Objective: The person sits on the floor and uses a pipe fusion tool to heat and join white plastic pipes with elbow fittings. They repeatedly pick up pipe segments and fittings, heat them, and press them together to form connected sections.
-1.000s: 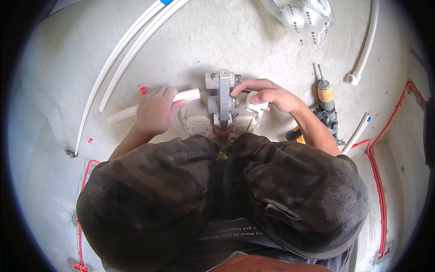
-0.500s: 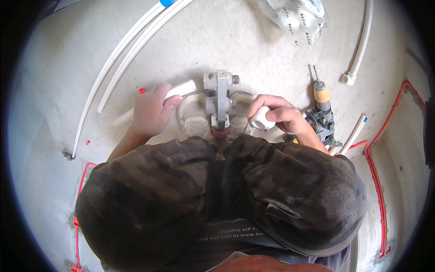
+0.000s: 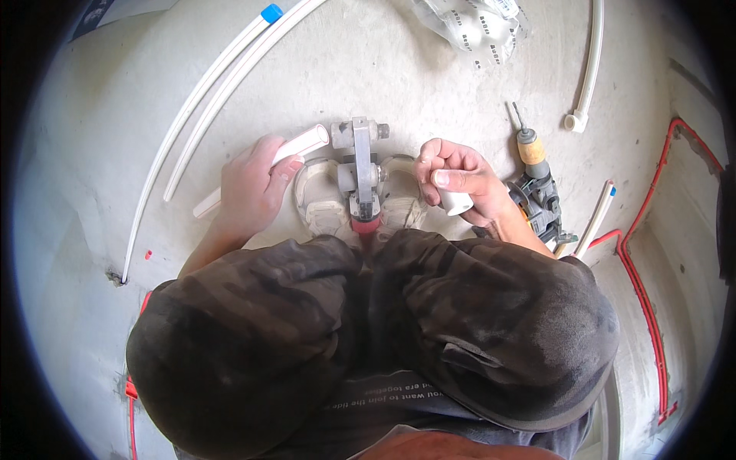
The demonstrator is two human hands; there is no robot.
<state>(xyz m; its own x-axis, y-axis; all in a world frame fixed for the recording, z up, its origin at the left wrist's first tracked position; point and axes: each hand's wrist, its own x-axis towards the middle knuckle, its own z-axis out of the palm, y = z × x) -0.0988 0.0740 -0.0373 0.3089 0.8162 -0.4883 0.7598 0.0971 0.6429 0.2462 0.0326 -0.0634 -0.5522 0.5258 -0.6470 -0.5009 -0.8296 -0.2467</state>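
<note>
My left hand (image 3: 251, 182) is closed round a short white plastic pipe (image 3: 303, 146) with a red stripe. Its open end points up and to the right; the other end comes out below the hand. A white pipe fitting (image 3: 455, 202) is in my right hand (image 3: 464, 178), thumb against its side, with one end facing down. Between my shoes stands a pipe fusion welder (image 3: 363, 165), a grey plate with round metal sockets on its sides and a red part below. The pipe's open end is just left of its upper socket, apparently apart from it.
A power drill (image 3: 540, 184) with a long bit lies right of my right hand. Long white pipes (image 3: 201, 92) curve along the left, one blue-capped. Another pipe (image 3: 595, 65) with an elbow lies far right. A clear plastic bag (image 3: 479, 31) is at the back. Red conduit (image 3: 648, 322) follows the right wall.
My right hand has turned the fitting, so its end now faces downward. The pipe in my left hand has tilted a little more upward. The whole view has shifted slightly.
</note>
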